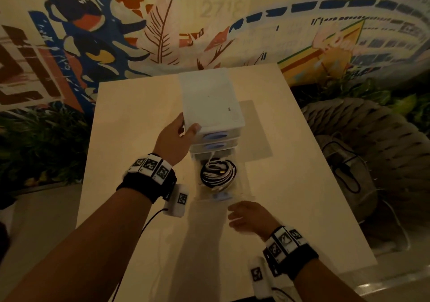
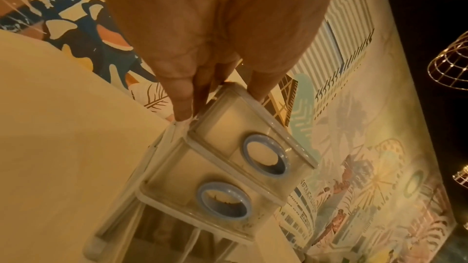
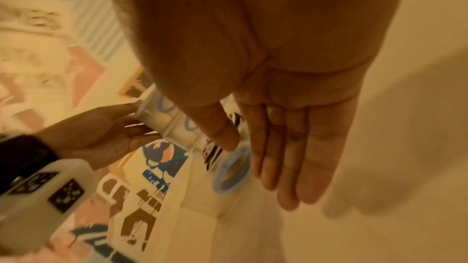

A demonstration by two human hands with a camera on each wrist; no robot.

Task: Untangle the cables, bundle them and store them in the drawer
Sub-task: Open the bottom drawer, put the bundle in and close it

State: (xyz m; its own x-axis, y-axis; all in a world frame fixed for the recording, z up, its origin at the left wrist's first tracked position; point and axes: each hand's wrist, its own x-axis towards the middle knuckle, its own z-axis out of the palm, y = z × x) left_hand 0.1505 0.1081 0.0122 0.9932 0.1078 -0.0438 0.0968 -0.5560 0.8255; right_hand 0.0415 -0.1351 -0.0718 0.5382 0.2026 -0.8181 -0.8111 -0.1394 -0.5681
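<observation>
Left hand [image 1: 173, 139] grips the drawer unit [image 1: 210, 101]; right hand [image 1: 247, 216] flat-fingered below the open drawer [image 1: 221, 193]; the coiled cables [image 1: 218, 172] could snag on closing.

open drawer [image 1: 222, 191] blocks table [image 1: 130, 125] centre, sides seemingly free
</observation>
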